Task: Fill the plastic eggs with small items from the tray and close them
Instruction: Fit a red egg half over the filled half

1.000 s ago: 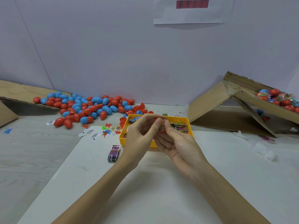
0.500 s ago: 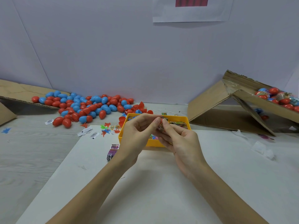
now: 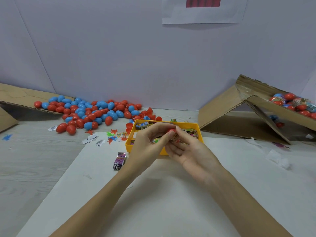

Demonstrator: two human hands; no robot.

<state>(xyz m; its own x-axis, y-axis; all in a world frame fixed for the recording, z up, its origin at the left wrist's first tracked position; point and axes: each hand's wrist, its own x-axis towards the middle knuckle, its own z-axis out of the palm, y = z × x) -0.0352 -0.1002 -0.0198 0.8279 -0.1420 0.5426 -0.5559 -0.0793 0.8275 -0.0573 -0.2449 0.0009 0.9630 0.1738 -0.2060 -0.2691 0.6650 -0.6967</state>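
Both hands meet over the near edge of the yellow tray (image 3: 130, 140), which holds small printed packets. My left hand (image 3: 150, 142) and my right hand (image 3: 186, 147) together pinch a red plastic egg (image 3: 171, 130) with a printed paper item pressed at its lower side. Fingers hide most of the egg, so I cannot tell whether its halves are joined. A big pile of red and blue eggs (image 3: 89, 112) lies at the back left, with loose red egg halves (image 3: 150, 112) just behind the tray.
A folded purple packet (image 3: 119, 160) lies left of the tray on the white sheet (image 3: 153, 194). Small plastic toys (image 3: 116, 135) and paper labels (image 3: 94, 141) are scattered nearby. A cardboard box (image 3: 256, 106) at right holds filled eggs (image 3: 294, 103). Cardboard flap (image 3: 15, 96) at far left.
The hands have stayed over the tray. A red egg piece now shows between the fingertips where the printed item was being handled, and the fingers have closed tighter around it.
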